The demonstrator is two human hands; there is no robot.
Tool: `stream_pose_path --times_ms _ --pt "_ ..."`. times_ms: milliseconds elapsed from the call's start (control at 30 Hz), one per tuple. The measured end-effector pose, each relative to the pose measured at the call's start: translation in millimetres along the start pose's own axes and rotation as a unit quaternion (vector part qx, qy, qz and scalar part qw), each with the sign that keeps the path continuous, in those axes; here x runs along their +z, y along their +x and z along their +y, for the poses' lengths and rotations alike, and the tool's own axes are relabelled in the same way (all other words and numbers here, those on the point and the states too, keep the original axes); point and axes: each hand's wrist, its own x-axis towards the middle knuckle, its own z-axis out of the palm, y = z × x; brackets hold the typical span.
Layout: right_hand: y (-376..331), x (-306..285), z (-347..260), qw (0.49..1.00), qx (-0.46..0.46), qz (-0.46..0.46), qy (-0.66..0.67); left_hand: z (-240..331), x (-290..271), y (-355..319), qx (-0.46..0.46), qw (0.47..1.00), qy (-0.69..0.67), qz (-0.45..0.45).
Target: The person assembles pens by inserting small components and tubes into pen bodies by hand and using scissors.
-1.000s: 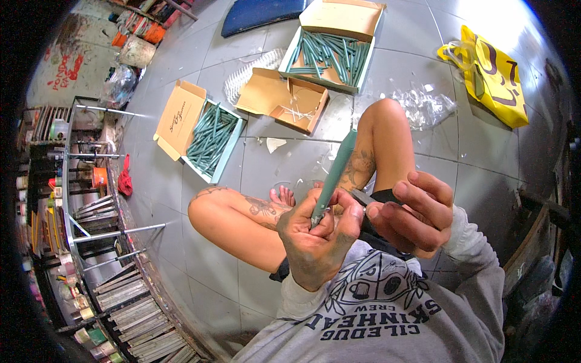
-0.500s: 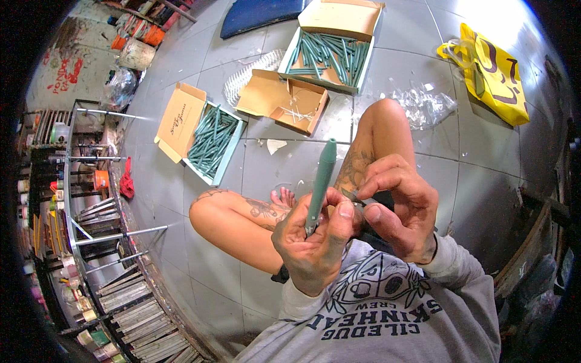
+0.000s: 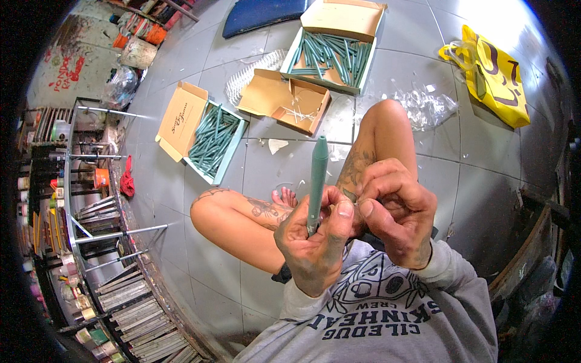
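Note:
My left hand [image 3: 315, 239] is closed round a green pen barrel [image 3: 318, 175], which stands nearly upright between its fingers. In front of my lap, the thumb and forefinger of my right hand [image 3: 399, 212] are pinched together close to the left thumb tip. Whatever lies between those fingertips is too small and hidden to make out. Similar green barrels [image 3: 215, 142] fill an open box [image 3: 232, 158] on the floor to the left. More of these green pieces [image 3: 330, 55] lie in a second open box [image 3: 363, 75] farther off.
A small brown box [image 3: 315, 121] with thin white sticks stands between the larger boxes. Clear plastic scraps [image 3: 423, 110] and a yellow bag [image 3: 497, 85] lie at right. A blue cushion [image 3: 263, 15] is at the back; a metal rack [image 3: 75, 199] runs along the left.
My right hand has closed in, its thumb and forefinger now together near the left thumb. The pen barrel has swung a little to the left and stands more upright.

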Motion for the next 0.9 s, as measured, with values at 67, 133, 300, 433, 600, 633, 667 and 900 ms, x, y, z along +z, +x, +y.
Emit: stream_pose_path --times_ms 67,133,300,433,600,633,667,900 --pt "-0.8 1.5 0.2 1.000 0.010 0.006 0.021 1.8 0.7 -0.2 -0.025 1.000 -0.008 -0.001" --pt "-1.2 2.4 0.3 0.999 0.017 0.008 0.030 4.8 0.0 0.0 -0.044 0.999 -0.010 -0.003" --pt "-3.4 4.0 5.9 0.998 0.013 0.039 0.057 5.9 8.5 0.3 -0.074 0.996 -0.034 0.031" --pt "-1.1 11.2 4.7 0.997 0.018 0.031 0.074 -7.4 -8.5 -0.7 -0.105 0.985 -0.130 -0.054" --pt "0.9 23.1 1.4 0.991 0.074 0.031 0.108 -2.9 -9.2 0.4 -0.138 0.986 -0.078 -0.054" --pt "1.7 24.1 2.7 0.993 0.059 0.029 0.097 -7.3 -8.0 0.2 -0.122 0.989 -0.075 -0.042" --pt "2.1 25.1 3.2 0.995 0.044 0.027 0.086 -7.9 -7.0 -0.1 -0.112 0.991 -0.063 -0.035" --pt "0.1 30.5 2.6 0.990 0.076 0.046 0.112 -9.5 -0.5 -1.3 -0.037 0.999 0.037 -0.001"
